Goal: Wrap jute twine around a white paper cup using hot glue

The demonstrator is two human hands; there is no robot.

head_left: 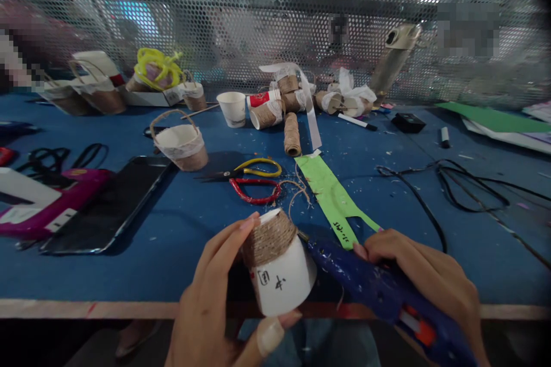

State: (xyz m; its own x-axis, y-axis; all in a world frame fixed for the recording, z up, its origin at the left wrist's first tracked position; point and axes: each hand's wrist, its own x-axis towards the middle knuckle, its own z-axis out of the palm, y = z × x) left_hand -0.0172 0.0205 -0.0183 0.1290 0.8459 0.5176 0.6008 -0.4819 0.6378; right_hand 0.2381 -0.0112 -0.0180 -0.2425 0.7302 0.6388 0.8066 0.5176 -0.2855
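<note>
A white paper cup (pixel 278 266) is held upside down over the near edge of the blue table (pixel 181 229), its narrow end wound with tan jute twine and its wider lower part still bare white, with small dark marks handwritten on the side. The left hand (pixel 215 304) grasps it: fingers curl round the far side up onto the twine band, and the thumb presses the rim at the bottom. The right hand (pixel 424 278) is clenched around a dark blue hot glue gun (pixel 379 289) with an orange trigger; its nozzle meets the cup's right side just below the twine.

Just beyond the cup lie scissors with a yellow and a red handle (pixel 253 180), a loose twine end curling beside them. A strip of green paper (pixel 331 198) runs from the table's middle toward the right hand, and a spool of jute twine (pixel 292 133) stands at its far end. Toward the left lie a black phone (pixel 116 200), a magenta tool and a finished twine-wrapped cup basket with a handle (pixel 181 146). More cups, some wrapped, a plain one (pixel 232 108) and a yellow cord bundle (pixel 157 69) line the far edge. Black cables (pixel 451 189) cross the right part. A perforated metal screen (pixel 275 17) stands along the far edge; the room behind it is blurred.
</note>
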